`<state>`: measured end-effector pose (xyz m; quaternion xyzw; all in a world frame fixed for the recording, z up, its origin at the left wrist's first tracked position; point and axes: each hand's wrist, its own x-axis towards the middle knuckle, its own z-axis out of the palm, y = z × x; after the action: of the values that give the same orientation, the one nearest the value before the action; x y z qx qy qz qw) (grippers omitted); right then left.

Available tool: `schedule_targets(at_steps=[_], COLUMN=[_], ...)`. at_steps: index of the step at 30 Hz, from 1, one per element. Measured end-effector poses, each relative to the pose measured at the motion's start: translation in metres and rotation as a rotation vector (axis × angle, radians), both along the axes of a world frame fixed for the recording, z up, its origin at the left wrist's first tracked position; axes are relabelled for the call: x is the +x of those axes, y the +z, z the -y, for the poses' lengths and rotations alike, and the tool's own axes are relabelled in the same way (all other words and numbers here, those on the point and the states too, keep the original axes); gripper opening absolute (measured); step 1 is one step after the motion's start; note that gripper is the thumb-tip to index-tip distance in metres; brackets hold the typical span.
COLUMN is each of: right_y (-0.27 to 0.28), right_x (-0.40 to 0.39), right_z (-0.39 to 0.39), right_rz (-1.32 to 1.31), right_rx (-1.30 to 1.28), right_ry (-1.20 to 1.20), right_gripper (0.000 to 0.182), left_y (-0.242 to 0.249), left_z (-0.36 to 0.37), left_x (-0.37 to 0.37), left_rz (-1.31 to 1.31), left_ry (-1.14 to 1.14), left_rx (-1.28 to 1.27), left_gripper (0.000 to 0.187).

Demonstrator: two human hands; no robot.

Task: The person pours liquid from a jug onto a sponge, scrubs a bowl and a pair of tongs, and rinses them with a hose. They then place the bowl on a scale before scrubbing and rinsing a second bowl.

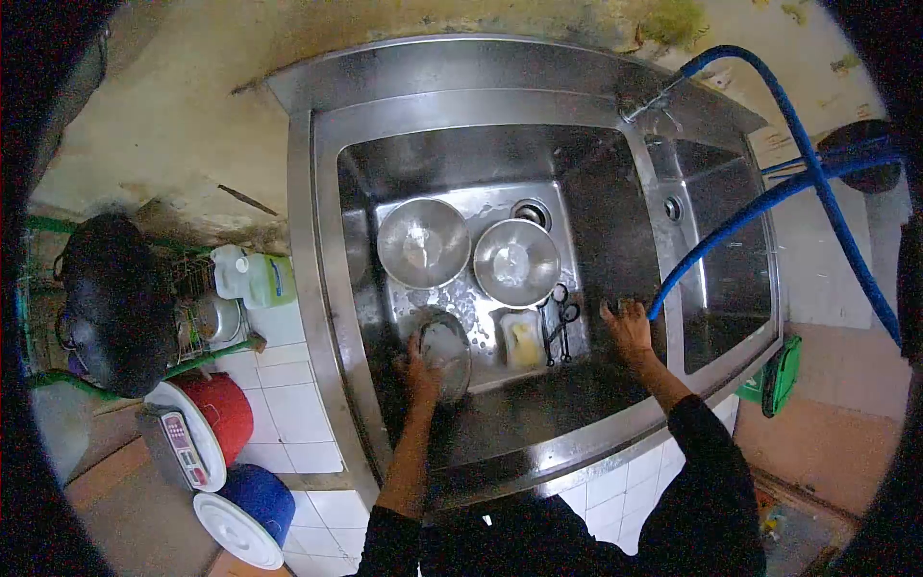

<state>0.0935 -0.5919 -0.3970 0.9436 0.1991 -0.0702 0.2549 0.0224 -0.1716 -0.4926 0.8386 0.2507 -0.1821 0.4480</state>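
Note:
My left hand (418, 375) is closed on the rim of a metal bowl (446, 354), tilted at the near left of the large steel sink (596, 231). At the sink's right side, my right hand (627, 325) is beside the end of a blue hose (716, 236); its fingers are curled and blurred, so its grip cannot be made out. Two steel bowls, one at the left (423, 243) and one at the right (516, 263), rest on the wet sink floor. Nearer to me are a container with something yellow (522, 340) and dark-handled scissors (561, 327).
A smaller basin (716, 250) adjoins on the right, with a tap (632, 115) behind. Left of the sink are plastic jugs (252, 276), a black pan (117, 303), a red bucket (226, 415), a scale (183, 450) and a blue bucket (261, 505). A green bin (785, 375) stands right.

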Motion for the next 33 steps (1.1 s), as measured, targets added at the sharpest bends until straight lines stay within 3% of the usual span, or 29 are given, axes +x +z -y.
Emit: schedule_targets(at_steps=[2,3,4,6,7,8,10,11,13,14,15,16,17,18,19,20,22,26,29,31,32,33], right_y=[-0.019,0.000,0.011,0.019,0.008,0.001,0.007,0.011,-0.069,-0.030,-0.058,-0.072,-0.086,-0.117,-0.117,-0.116,-0.125,-0.154,-0.168,-0.171,-0.172,-0.165], right_x=[-0.009,-0.006,0.003,0.010,0.004,0.002,0.013,0.018,0.005,0.009,0.000,-0.001,-0.001,-0.010,-0.010,-0.007,-0.015,-0.033,-0.041,-0.055,-0.054,-0.049], right_z=[0.030,0.026,0.015,-0.003,0.001,-0.004,-0.046,-0.070,-0.097,-0.145,-0.174,-0.205,-0.236,-0.261,-0.280,-0.293,-0.301,-0.277,-0.268,-0.270,-0.271,-0.274], right_rz=[-0.173,-0.099,-0.097,-0.625,-0.423,-0.424,-0.314,-0.406,-0.520,-0.723,-0.732,-0.768,-0.809,-0.520,-0.671,-0.812,-0.793,-0.924,-0.951,-0.620,-0.507,-0.581], right_rx=[-0.069,-0.122,-0.120,-0.080,-0.081,-0.074,0.036,0.301,0.807,0.977,1.114,1.205,1.294,1.250,1.084,0.895,0.828,0.624,0.503,0.550,0.565,0.620], right_ry=[0.122,0.285,0.283,-0.233,-0.083,-0.080,-0.463,-0.673,-0.602,-0.608,-0.577,-0.493,-0.407,-0.182,-0.403,-0.611,-0.580,-0.082,0.178,0.032,-0.024,-0.120], right_gripper=[0.042,0.040,0.040,0.036,0.028,0.028,0.032,0.043,0.057,0.057,0.056,0.052,0.047,0.050,0.054,0.058,0.063,0.055,0.051,0.048,0.048,0.046], left_y=[-0.011,-0.014,-0.008,0.011,0.012,0.015,-0.002,-0.033,-0.063,-0.083,-0.118,-0.163,-0.235,-0.290,-0.245,-0.168,-0.113,-0.120,-0.057,-0.040,-0.028,-0.009], left_z=[0.000,0.000,-0.001,-0.004,-0.003,-0.003,-0.008,-0.011,-0.015,-0.019,-0.026,-0.040,-0.057,-0.078,-0.068,-0.051,-0.042,-0.040,-0.017,-0.009,-0.005,-0.001], left_x=[-0.005,-0.005,-0.001,0.002,0.002,0.001,-0.001,-0.008,-0.018,-0.025,-0.036,-0.049,-0.070,-0.088,-0.080,-0.061,-0.045,-0.053,-0.024,-0.010,-0.001,0.004], left_rz=[0.089,0.192,0.194,0.329,0.330,0.261,0.198,0.275,0.342,0.301,0.272,0.250,0.248,0.234,0.210,0.149,0.058,0.133,0.059,0.207,0.211,0.306], left_ry=[-0.042,-0.077,-0.078,-0.056,-0.059,0.076,0.218,0.192,0.172,0.180,0.192,0.229,0.344,0.393,0.320,0.158,0.072,0.156,0.054,0.125,0.117,0.042], left_rx=[0.062,0.126,0.128,0.121,0.127,-0.095,-0.306,-0.270,-0.222,-0.212,-0.251,-0.350,-0.647,-0.821,-0.587,-0.158,0.120,0.153,0.154,-0.106,-0.110,-0.001], left_gripper=[0.083,0.083,0.083,0.081,0.081,0.079,0.077,0.074,0.072,0.067,0.062,0.058,0.054,0.051,0.050,0.049,0.046,0.049,0.056,0.062,0.062,0.063])
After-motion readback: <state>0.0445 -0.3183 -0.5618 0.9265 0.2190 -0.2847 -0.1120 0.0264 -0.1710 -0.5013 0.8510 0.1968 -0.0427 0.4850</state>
